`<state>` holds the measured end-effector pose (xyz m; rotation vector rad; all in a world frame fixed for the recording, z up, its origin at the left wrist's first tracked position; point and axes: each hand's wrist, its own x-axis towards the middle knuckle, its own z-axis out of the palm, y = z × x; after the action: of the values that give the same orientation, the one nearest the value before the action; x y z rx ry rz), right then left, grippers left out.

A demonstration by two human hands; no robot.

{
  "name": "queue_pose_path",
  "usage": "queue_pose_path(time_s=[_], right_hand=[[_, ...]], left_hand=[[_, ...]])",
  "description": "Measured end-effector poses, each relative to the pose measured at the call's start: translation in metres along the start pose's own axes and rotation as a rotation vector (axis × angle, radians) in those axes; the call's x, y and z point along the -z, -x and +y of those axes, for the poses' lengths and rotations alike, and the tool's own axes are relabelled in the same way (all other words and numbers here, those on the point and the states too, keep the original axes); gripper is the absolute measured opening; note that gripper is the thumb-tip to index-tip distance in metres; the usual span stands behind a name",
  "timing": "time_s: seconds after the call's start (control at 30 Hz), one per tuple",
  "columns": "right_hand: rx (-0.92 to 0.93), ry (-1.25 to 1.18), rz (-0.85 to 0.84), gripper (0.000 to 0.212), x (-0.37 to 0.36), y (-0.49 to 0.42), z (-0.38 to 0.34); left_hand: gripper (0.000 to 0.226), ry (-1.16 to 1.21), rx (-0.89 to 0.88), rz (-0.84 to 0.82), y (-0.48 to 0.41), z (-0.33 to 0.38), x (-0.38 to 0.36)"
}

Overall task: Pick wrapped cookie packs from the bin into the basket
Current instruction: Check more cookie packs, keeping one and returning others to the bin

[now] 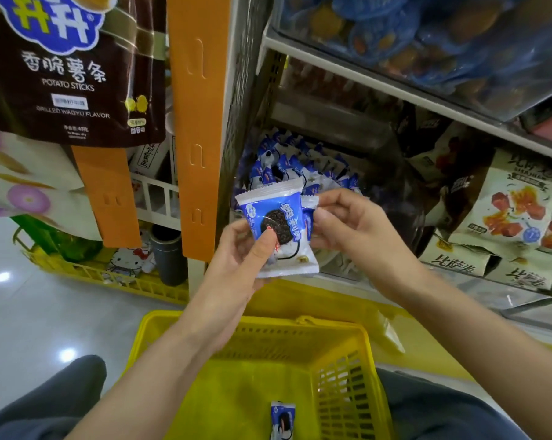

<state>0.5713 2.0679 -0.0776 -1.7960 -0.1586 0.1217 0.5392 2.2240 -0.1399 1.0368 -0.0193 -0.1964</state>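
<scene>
My left hand holds a cookie pack in front of the bin, above the yellow basket. Thumb pressed on the printed face, fingers behind it, so the hand is closed on the pack. Pack's long axis runs roughly up-down, tilted a bit: top crimped edge toward the upper left, bottom edge toward the lower right, printed cookie side facing me. My right hand pinches a second pack just beside the first, touching or overlapping it; mostly hidden behind the first pack and my fingers, only a white-blue strip shows, so I can't tell its orientation. Pile of same packs sits in the bin behind, dim and blurred, count unclear. One more pack lies on the basket floor, long axis up-down in view, lower end cut off by the frame edge. Basket's near rim is also out of frame. Snack bags on the shelf at right.
</scene>
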Motion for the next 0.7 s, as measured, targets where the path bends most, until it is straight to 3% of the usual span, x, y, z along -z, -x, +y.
queue_pose_path(time_s=[0.07,0.2,0.33,0.53,0.6,0.7], right_hand=[[0.002,0.0,-0.034,0.014,0.001,0.006,0.001],[0.042,0.225,-0.152,0.023,-0.002,0.013,0.006],[0.067,0.342,-0.071,0.019,-0.005,0.014,0.012],[0.116,0.165,-0.039,0.023,-0.006,0.007,-0.001],[0.086,0.09,0.08,0.017,0.0,-0.01,-0.002],[0.038,0.204,0.33,0.008,0.012,-0.048,0.006]], left_hand=[[0.054,-0.008,0.071,-0.015,0.0,0.0,0.001],[0.062,-0.179,0.081,0.001,-0.002,-0.001,-0.001],[0.074,-0.284,0.099,0.128,-0.003,-0.002,0.002],[0.05,-0.234,0.065,0.149,-0.007,0.005,0.007],[0.034,-0.223,0.074,0.194,-0.009,0.005,0.011],[0.019,-0.239,0.08,0.246,-0.012,0.003,0.014]])
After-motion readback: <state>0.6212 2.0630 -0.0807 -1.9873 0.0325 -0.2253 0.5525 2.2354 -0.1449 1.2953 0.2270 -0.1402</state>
